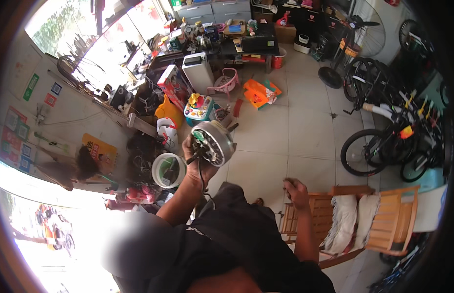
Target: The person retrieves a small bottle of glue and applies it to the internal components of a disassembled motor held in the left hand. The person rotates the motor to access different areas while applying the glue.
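My left hand (203, 168) is wrapped round a hub motor (214, 141), raised in front of my body. The motor is a round grey metal drum, with green and dark parts showing in its near face and a short axle sticking out. From it a dark cable (202, 180) hangs down past my wrist. Off to the right, apart from the motor, my right hand (297, 193) is closed, fingers curled in. Whether something small sits in those fingers is hidden.
A white bucket (169, 170) stands left of the motor, with a colourful toy table (197, 108) beyond. Orange bags (261, 94) lie on the tiled floor. Bicycles (378, 127) line the right side. A wooden chair (393, 219) is near my right arm. The far workbench (222, 49) is cluttered.
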`<state>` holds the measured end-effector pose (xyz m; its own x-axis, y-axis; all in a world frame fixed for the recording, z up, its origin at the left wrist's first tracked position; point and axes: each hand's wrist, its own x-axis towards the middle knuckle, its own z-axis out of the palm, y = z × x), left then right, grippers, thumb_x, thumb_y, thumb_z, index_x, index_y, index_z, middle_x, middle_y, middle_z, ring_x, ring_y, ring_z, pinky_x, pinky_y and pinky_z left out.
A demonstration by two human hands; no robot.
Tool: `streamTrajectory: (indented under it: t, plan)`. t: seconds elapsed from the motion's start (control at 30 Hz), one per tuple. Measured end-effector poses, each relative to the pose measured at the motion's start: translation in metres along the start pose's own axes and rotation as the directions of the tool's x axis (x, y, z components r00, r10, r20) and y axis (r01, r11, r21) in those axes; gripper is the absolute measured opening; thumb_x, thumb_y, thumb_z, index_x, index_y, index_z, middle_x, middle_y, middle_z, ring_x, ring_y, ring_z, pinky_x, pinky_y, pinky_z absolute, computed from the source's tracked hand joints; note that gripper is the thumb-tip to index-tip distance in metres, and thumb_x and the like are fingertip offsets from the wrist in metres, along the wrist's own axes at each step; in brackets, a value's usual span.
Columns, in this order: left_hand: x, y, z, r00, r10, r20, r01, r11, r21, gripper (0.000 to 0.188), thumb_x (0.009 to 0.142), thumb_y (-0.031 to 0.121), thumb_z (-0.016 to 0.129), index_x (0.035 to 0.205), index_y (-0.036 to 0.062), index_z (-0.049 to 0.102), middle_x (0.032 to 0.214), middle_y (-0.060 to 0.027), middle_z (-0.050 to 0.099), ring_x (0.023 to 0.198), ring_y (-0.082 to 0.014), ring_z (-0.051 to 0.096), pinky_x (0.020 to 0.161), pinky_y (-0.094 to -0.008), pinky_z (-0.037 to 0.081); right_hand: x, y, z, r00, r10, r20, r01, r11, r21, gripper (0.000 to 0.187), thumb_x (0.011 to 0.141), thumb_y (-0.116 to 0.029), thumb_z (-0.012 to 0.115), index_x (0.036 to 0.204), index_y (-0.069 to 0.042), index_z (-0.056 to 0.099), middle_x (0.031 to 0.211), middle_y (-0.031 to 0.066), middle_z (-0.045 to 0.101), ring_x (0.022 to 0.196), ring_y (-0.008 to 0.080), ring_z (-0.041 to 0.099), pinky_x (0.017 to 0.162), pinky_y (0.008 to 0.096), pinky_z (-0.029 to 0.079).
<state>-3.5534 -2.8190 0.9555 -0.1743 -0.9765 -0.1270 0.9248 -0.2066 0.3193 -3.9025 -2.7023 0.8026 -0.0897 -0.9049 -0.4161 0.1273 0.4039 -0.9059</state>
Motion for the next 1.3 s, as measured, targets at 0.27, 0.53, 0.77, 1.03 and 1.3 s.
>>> streamTrajectory:
  t: [0.27,0.53,0.77,1.03,1.3]
  plan:
    - [0.177,-0.019,-0.014,0.992,0.12,-0.05,-0.12,0.993,-0.004,0.079,0.077,0.06,0.079,0.141,0.0181,0.057,0.138,-0.0107,0.062,0.125,-0.0343,0.06,0.113,-0.0689,0.039,0.28,-0.092,-0.026,0.961,-0.144,0.238,0.234,0.881,-0.412,0.035,0.096,-0.031,0.072,0.112,0.0,0.074,0.089,0.0068,0.072,0.073,0.0113,0.064,0.064,0.0299,0.052]
    - [0.395,-0.047,0.021,0.996,0.035,-0.081,-0.046,0.99,-0.137,0.078,0.077,0.053,0.081,0.14,0.0117,0.06,0.138,-0.0174,0.064,0.126,-0.0405,0.061,0.114,-0.0653,0.043,0.337,0.006,-0.206,0.717,0.536,-0.447,-0.558,0.825,0.094,0.021,0.094,-0.027,0.071,0.099,-0.007,0.071,0.07,0.0044,0.062,0.051,0.0167,0.054,0.043,0.0335,0.038]
    - [0.566,-0.078,0.047,0.995,0.103,0.005,-0.102,0.993,-0.051,0.075,0.076,0.055,0.082,0.135,0.0129,0.064,0.137,-0.0152,0.065,0.125,-0.0402,0.062,0.114,-0.0677,0.041,0.426,0.037,-0.303,0.827,0.465,-0.315,-0.562,0.701,-0.44,0.015,0.093,-0.024,0.069,0.094,-0.01,0.069,0.072,0.0027,0.065,0.06,0.0205,0.062,0.052,0.0341,0.045]
    - [0.718,-0.133,0.081,0.934,0.347,-0.091,-0.357,0.919,-0.164,0.073,0.079,0.054,0.081,0.138,0.0133,0.063,0.136,-0.0139,0.067,0.127,-0.0391,0.061,0.116,-0.068,0.04,0.749,-0.138,-0.375,0.867,0.484,-0.121,-0.476,0.732,-0.487,0.021,0.093,-0.028,0.064,0.091,-0.007,0.067,0.072,0.0052,0.066,0.052,0.0162,0.061,0.043,0.0329,0.044]
    - [0.831,-0.157,0.096,0.817,0.456,-0.353,-0.491,0.871,-0.011,0.071,0.075,0.056,0.081,0.131,0.015,0.065,0.127,-0.0093,0.07,0.119,-0.0346,0.064,0.112,-0.0646,0.042,1.12,-0.338,-0.423,0.995,-0.069,0.076,0.102,0.73,-0.676,0.022,0.092,-0.028,0.071,0.094,-0.005,0.071,0.067,-0.0002,0.061,0.049,0.0117,0.053,0.044,0.0299,0.04]
